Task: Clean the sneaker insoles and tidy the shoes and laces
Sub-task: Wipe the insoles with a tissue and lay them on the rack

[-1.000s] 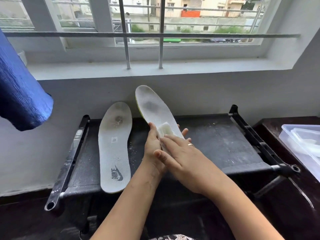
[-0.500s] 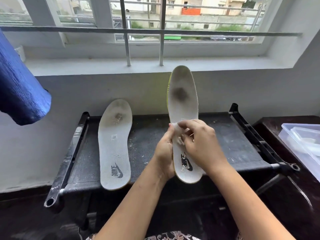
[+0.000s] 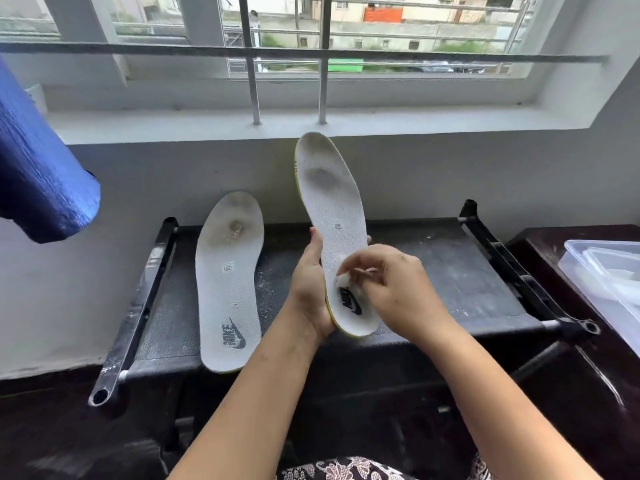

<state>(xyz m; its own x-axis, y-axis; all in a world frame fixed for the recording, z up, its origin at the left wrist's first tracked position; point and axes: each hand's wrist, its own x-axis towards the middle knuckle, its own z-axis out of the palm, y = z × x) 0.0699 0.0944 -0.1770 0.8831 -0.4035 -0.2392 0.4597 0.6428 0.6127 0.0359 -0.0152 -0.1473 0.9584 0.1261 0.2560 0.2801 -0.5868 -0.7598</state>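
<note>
My left hand (image 3: pixel 310 292) grips a white insole (image 3: pixel 332 202) by its left edge near the heel and holds it almost upright, toe up, a grey stain near the toe. My right hand (image 3: pixel 391 289) pinches a small white wipe (image 3: pixel 341 280) and presses it on the heel part, just above the dark logo. A second white insole (image 3: pixel 228 282) with a brownish stain lies flat on the black fabric rack (image 3: pixel 450 271), to the left of my hands. No shoes or laces are in view.
A clear plastic tub (image 3: pixel 602 285) stands on the dark table at the right edge. A blue cloth (image 3: pixel 38 168) hangs at the upper left. The white wall and barred window sill (image 3: pixel 311 123) rise right behind the rack.
The held insole went from lying low and tilted left to nearly upright. My right hand with the wipe slid down from the middle to the heel area.
</note>
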